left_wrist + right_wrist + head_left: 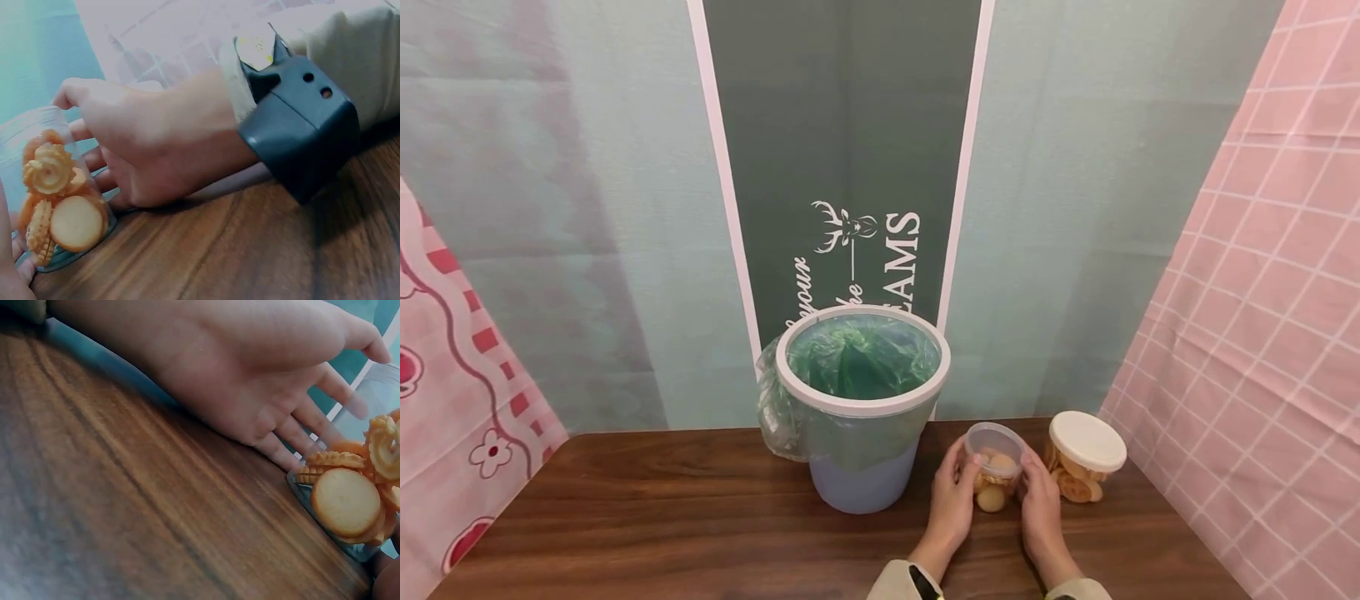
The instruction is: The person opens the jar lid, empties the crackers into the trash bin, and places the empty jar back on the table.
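Note:
A clear plastic jar of cookies (997, 475) stands on the wooden table, its top showing no white lid. Round and ridged cookies (76, 223) show through its wall. From the left, my left hand (952, 504) holds the jar, thumb near the rim and fingers along the side. My right hand (1042, 508) holds the opposite side, with its fingers partly hidden behind the jar in the left wrist view. The right wrist view shows the left hand's fingers (306, 419) against the jar wall, close to the table.
A second cookie jar with a white lid (1087, 440) stands just right of my right hand. Left of the hands is a blue bin with a white rim (863, 407), lined with a green bag (786, 417). Fabric hangs behind the wooden table (662, 508) and at both sides.

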{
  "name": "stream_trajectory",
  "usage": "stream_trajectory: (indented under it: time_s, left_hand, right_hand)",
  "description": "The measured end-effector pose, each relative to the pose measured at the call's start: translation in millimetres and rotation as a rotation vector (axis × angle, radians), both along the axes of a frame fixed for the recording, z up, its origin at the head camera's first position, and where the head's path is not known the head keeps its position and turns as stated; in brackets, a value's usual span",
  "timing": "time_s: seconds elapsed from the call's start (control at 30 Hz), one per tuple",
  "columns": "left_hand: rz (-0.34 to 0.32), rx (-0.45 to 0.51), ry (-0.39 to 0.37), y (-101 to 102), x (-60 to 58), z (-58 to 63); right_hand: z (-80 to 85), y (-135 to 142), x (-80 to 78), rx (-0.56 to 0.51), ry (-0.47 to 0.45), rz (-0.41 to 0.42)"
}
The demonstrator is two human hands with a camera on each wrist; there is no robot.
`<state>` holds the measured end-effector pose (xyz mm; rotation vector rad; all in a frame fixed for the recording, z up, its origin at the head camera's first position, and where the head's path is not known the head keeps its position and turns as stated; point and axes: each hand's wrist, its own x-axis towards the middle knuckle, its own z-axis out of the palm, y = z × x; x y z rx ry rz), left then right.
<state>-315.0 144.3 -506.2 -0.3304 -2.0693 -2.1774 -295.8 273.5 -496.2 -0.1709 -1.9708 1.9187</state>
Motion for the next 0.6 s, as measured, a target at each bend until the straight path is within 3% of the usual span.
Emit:
stream_trajectory:
  time_s: [0.27, 0.47, 0.6]
  left_hand:
    - [0.074, -0.019, 0.01, -4, 5.9, 0.3]
    - [0.038, -0.016, 0.004, -13, 16.0, 1.0]
    - [0.013, -0.016, 0.011, -21, 22.1, 2.6]
  right_hand:
    - [3.4, -7, 1.1, 0.012, -0.02, 0.043]
    - [2.0, -11, 11.3, -0.018, -0.038, 0.03]
    - [0.9, -13, 17.5, -0.007, -0.014, 0.066]
